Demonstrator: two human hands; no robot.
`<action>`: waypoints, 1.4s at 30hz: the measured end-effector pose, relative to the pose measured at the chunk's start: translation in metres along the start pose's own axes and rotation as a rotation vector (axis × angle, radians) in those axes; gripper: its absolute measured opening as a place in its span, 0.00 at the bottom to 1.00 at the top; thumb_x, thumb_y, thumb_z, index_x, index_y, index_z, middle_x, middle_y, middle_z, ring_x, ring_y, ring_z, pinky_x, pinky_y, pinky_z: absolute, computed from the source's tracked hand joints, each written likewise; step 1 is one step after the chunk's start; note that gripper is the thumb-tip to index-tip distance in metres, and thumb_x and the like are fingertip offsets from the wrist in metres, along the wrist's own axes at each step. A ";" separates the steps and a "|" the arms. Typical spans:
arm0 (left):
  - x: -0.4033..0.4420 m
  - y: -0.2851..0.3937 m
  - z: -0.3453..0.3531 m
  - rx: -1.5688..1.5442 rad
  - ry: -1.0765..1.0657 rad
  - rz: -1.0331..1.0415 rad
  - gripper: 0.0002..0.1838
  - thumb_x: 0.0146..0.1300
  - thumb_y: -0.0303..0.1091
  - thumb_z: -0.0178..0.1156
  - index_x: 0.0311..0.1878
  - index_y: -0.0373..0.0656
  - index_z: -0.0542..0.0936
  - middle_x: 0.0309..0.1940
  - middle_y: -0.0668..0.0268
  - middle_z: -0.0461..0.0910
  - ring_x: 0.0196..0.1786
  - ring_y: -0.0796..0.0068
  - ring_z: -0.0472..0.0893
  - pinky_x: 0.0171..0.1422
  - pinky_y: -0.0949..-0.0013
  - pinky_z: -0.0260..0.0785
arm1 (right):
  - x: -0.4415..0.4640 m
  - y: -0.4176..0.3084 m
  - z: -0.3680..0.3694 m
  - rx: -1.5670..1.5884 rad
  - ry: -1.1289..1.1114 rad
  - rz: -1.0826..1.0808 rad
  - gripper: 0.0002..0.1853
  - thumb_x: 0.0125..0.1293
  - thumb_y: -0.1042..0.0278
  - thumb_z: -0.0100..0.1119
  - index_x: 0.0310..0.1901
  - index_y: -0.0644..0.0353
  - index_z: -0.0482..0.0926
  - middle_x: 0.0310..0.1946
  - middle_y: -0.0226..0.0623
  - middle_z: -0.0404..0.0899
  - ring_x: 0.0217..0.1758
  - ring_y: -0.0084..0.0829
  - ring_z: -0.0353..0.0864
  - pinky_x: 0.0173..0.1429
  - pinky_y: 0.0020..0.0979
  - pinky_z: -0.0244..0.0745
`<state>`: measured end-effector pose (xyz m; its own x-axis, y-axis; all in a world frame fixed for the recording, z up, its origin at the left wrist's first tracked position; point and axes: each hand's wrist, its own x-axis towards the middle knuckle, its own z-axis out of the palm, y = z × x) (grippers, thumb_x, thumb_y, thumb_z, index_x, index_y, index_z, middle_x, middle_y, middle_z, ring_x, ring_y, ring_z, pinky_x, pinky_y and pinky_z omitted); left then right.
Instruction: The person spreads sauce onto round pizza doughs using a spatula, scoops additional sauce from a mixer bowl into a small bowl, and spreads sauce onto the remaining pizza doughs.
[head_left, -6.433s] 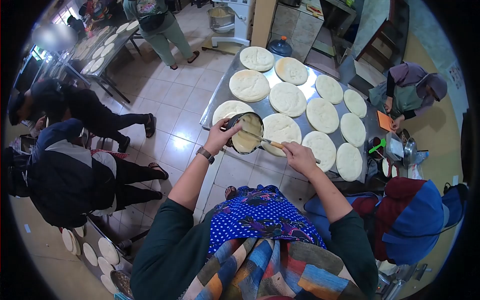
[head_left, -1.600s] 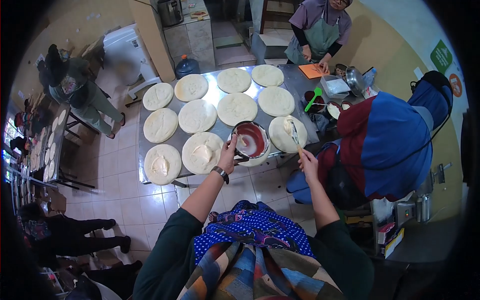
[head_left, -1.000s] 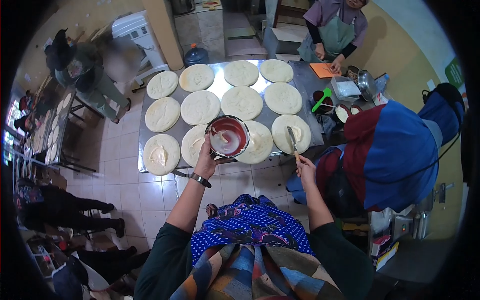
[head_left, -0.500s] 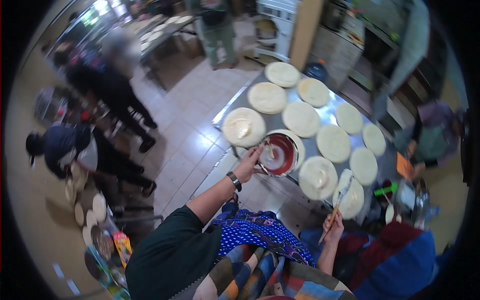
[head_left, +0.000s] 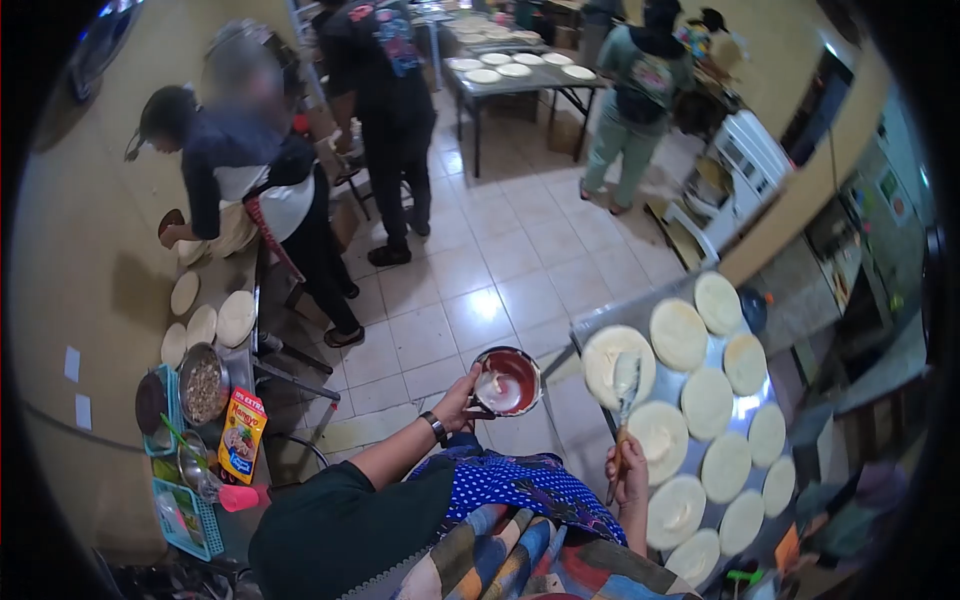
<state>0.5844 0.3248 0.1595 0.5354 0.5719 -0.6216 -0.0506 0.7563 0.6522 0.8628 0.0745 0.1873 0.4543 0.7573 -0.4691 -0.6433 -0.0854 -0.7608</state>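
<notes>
Steel table (head_left: 625, 312): right hand (head_left: 628, 468) clasps a cream-coated spatula (head_left: 627, 382) over its corner flatbread (head_left: 600, 366); left hand (head_left: 460, 400) grips a bowl (head_left: 512, 383) to its left. Spreading seems underway, calling for level strokes.

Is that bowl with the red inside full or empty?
Nearly empty. The bowl in the left hand shows much of its red inside, with just some pale smears on it.

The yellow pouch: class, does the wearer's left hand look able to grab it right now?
Probably not: the left hand is holding the red-lined bowl, which would need setting down, though the way to the yellow pouch looks open.
</notes>
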 end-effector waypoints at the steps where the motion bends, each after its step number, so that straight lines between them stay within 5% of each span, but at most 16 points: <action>1: 0.003 0.012 -0.013 -0.021 0.034 0.046 0.42 0.58 0.73 0.53 0.63 0.48 0.70 0.57 0.62 0.73 0.57 0.59 0.75 0.50 0.47 0.78 | 0.022 0.006 0.017 -0.016 0.003 0.056 0.16 0.72 0.62 0.52 0.58 0.55 0.70 0.26 0.36 0.76 0.16 0.25 0.70 0.18 0.20 0.64; 12: 0.061 0.132 -0.140 -0.271 0.196 0.168 0.48 0.57 0.75 0.52 0.72 0.53 0.59 0.67 0.56 0.63 0.66 0.56 0.67 0.61 0.41 0.71 | 0.219 -0.006 0.216 -0.215 -0.178 0.173 0.14 0.72 0.58 0.52 0.50 0.58 0.73 0.23 0.31 0.73 0.14 0.20 0.67 0.15 0.19 0.60; 13: 0.071 0.140 -0.145 -0.313 0.203 0.182 0.48 0.56 0.75 0.55 0.70 0.50 0.61 0.65 0.54 0.63 0.66 0.54 0.67 0.55 0.39 0.75 | 0.235 -0.008 0.221 -0.223 -0.188 0.158 0.14 0.72 0.56 0.51 0.49 0.57 0.73 0.23 0.31 0.73 0.13 0.20 0.66 0.15 0.19 0.59; 30: 0.342 0.404 -0.080 -0.107 0.177 0.075 0.50 0.55 0.78 0.50 0.73 0.51 0.60 0.68 0.57 0.65 0.69 0.53 0.65 0.67 0.42 0.62 | 0.616 -0.099 0.195 -0.284 0.261 0.008 0.11 0.68 0.60 0.58 0.44 0.58 0.76 0.22 0.28 0.74 0.13 0.15 0.66 0.13 0.18 0.55; 37: 0.478 0.488 -0.068 -0.206 0.148 0.090 0.48 0.55 0.78 0.50 0.71 0.56 0.61 0.68 0.59 0.65 0.68 0.54 0.67 0.66 0.40 0.61 | 0.736 -0.164 0.258 -0.451 0.103 0.051 0.10 0.69 0.62 0.56 0.44 0.59 0.77 0.21 0.28 0.74 0.14 0.15 0.65 0.15 0.19 0.56; 42: 0.581 0.529 -0.051 -0.235 0.148 0.027 0.42 0.56 0.74 0.55 0.68 0.59 0.66 0.67 0.62 0.67 0.67 0.56 0.69 0.67 0.37 0.60 | 0.836 -0.164 0.232 -0.507 0.252 0.123 0.08 0.68 0.64 0.56 0.40 0.59 0.78 0.17 0.30 0.72 0.10 0.19 0.63 0.12 0.22 0.54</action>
<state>0.8258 1.0739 0.1213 0.4032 0.6199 -0.6731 -0.2665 0.7833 0.5617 1.2057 0.8719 0.0240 0.5675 0.5498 -0.6129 -0.3534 -0.5097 -0.7845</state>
